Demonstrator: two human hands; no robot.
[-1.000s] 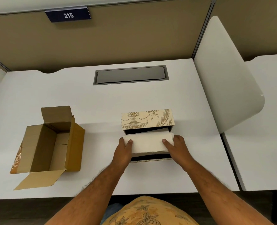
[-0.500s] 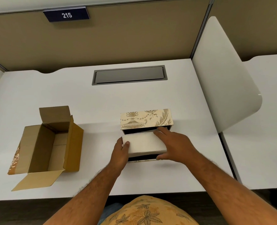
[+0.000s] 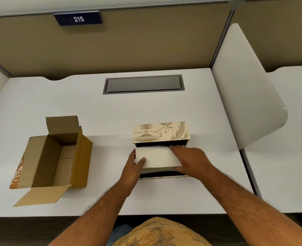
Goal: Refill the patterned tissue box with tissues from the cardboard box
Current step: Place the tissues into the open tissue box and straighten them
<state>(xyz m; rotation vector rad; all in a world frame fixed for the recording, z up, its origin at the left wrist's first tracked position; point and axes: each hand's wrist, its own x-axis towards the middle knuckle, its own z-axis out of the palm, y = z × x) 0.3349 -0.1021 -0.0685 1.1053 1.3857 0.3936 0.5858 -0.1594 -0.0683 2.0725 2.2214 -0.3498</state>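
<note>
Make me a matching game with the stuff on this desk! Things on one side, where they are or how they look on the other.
Things:
1. cardboard box
2. patterned tissue box
3. stack of tissues
4. sign

Descriptions:
A. held between the left hand and the right hand
B. dark blue, up on the wall, reads 215
C. brown, flaps open, at the left of the desk
D. cream with gold swirls, lid standing up

Pairs: 1-C, 2-D, 3-A, 4-B
</note>
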